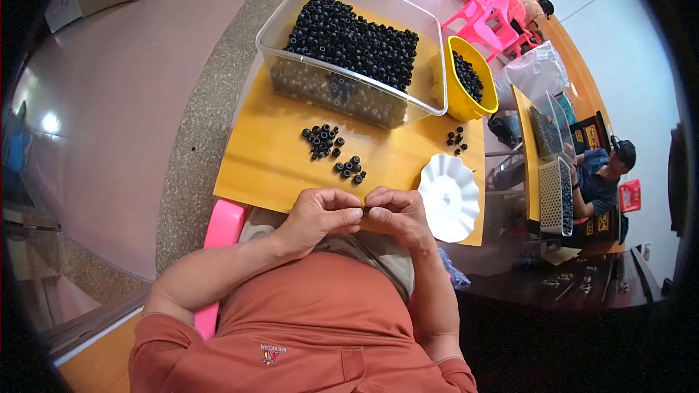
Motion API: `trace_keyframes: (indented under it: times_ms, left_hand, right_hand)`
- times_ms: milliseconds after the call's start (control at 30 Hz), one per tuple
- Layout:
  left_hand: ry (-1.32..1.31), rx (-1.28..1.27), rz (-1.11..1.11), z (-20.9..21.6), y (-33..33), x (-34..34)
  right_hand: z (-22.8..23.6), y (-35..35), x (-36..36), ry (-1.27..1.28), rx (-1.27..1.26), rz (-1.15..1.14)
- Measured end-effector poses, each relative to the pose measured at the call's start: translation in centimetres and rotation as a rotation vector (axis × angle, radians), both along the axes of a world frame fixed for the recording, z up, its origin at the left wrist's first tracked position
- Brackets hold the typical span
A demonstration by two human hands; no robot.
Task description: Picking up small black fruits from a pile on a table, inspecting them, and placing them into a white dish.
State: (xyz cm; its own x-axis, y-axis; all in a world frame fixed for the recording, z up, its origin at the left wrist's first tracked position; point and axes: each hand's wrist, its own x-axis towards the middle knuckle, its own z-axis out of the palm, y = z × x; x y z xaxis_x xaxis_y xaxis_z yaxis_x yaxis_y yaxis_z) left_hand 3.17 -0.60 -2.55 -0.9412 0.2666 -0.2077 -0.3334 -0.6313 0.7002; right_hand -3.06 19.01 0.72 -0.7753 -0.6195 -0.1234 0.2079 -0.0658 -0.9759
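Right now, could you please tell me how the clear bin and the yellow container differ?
The clear bin is see-through and roughly rectangular; the yellow container is coloured and rounded. The clear bin is larger than the yellow container and holds more black beads. Both are open-topped and hold black beads.

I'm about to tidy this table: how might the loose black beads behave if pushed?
The loose black beads would probably roll, being small and rounded. They're likely light, since several show open holes. A careless push might scatter them, as they lie loose on the flat yellow tabletop.
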Motion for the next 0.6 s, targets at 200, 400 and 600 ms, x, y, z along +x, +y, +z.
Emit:
trace_keyframes:
  times_ms: [200,400,600]
  left_hand:
    - [0.01,-0.01,-0.014,-0.01,-0.01,-0.04]
    - [0.029,-0.042,-0.027,-0.01,-0.16,-0.13]
    - [0.054,-0.072,-0.036,-0.02,0.05,-0.12]
  right_hand:
    - [-0.61,0.38,-0.27,0.046,-0.019,0.041]
    - [-0.25,0.18,-0.13,0.079,0.018,0.036]
    - [-0.04,0.26,-0.16,0.081,0.057,0.054]
